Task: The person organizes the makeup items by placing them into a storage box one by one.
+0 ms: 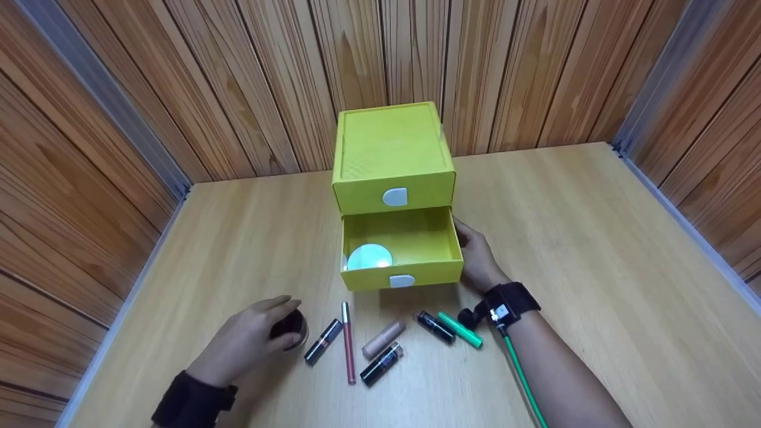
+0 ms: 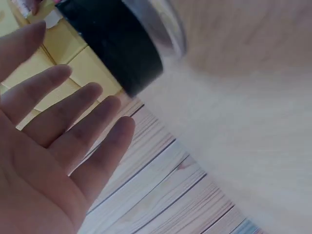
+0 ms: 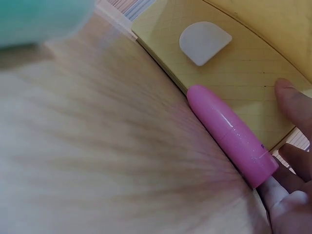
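A round jar with a black lid (image 2: 114, 46) sits by my left hand (image 1: 252, 336). In the left wrist view the fingers (image 2: 80, 114) are straight and spread, apart from the jar. My right hand (image 1: 480, 261) rests against the right side of the yellow drawer (image 1: 401, 275), which is pulled out. In the right wrist view, the thumb (image 3: 292, 100) is at the drawer front's edge. A pink tube (image 3: 231, 134) lies along the foot of that front, its end near the fingers. A shiny pale disc (image 1: 370, 256) lies inside the drawer.
Above is a closed upper drawer (image 1: 362, 198). Before the box lie a black lipstick tube (image 1: 324, 342), a slim red tube (image 1: 348, 351), a mauve tube (image 1: 383, 339), more black tubes (image 1: 381, 364) and a green tube (image 1: 461, 330). Wood-panelled walls (image 1: 267, 77) enclose the table.
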`<act>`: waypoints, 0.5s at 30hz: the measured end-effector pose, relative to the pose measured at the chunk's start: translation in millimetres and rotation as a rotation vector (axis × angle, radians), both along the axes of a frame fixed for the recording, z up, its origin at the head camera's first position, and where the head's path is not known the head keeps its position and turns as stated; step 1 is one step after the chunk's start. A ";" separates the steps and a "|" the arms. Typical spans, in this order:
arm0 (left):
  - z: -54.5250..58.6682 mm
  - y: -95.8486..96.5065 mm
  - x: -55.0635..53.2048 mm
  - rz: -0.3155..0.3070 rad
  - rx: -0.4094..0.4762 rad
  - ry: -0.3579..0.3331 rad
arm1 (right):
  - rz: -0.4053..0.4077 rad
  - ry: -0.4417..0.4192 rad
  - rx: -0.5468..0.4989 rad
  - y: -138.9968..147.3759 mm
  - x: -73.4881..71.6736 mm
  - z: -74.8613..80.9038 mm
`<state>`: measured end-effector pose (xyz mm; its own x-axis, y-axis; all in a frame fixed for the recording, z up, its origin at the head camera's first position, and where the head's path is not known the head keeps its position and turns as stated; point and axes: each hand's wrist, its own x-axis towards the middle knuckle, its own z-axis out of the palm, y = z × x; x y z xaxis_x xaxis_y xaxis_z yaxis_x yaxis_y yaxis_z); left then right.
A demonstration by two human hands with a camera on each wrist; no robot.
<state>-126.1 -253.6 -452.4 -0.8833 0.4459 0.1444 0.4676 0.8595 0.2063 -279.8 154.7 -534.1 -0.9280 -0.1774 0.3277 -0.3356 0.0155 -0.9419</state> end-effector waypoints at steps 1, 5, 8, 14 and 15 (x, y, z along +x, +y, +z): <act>-0.1 -0.2 1.2 0.018 0.013 -0.038 | -0.006 -0.004 0.008 0.1 1.0 -0.3; -0.5 -0.1 2.6 0.052 0.033 -0.126 | -0.001 -0.007 0.008 0.5 2.9 -1.2; -1.2 0.0 0.5 0.031 0.028 -0.135 | 0.007 0.000 -0.002 0.6 3.4 -0.9; -3.2 -0.6 -4.1 -0.019 0.032 -0.131 | 0.008 0.020 0.014 0.9 1.9 0.3; -3.2 -0.6 -4.6 -0.026 0.035 -0.124 | 0.011 0.016 0.010 0.8 1.3 0.7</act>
